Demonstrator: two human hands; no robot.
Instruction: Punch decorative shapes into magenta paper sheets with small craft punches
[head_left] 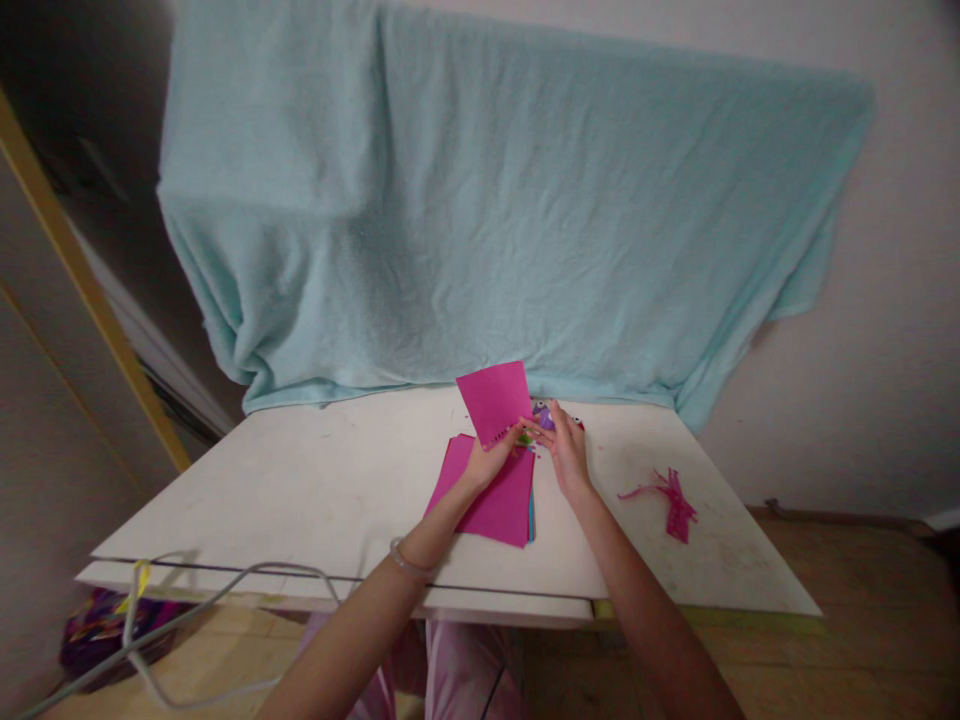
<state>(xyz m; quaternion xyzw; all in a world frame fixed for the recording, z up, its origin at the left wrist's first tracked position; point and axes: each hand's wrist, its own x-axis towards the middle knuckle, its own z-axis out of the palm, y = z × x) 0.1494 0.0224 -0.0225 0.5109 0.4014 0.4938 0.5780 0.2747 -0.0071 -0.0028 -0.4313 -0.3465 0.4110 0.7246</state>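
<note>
My left hand [491,460] is closed on the lower edge of a small pink paper sheet [495,402], held tilted up. A row of small dark marks or holes runs along that edge. Below it, a stack of coloured paper [487,510] lies on the table, pink on top with blue showing at the side. My right hand [568,455] is just right of the sheet, fingers stretched out and apart toward my left fingertips. Behind it are small purple objects [546,416], partly hidden, their kind unclear. Small green and coloured bits [525,437] show between my hands.
A crumpled pink strip, torn-looking [679,510], lies on the right of the white table [300,490]. A light blue cloth [510,220] hangs along the table's back edge. A grey cable [247,572] loops over the front left edge, near a dark patterned bag [97,635] below.
</note>
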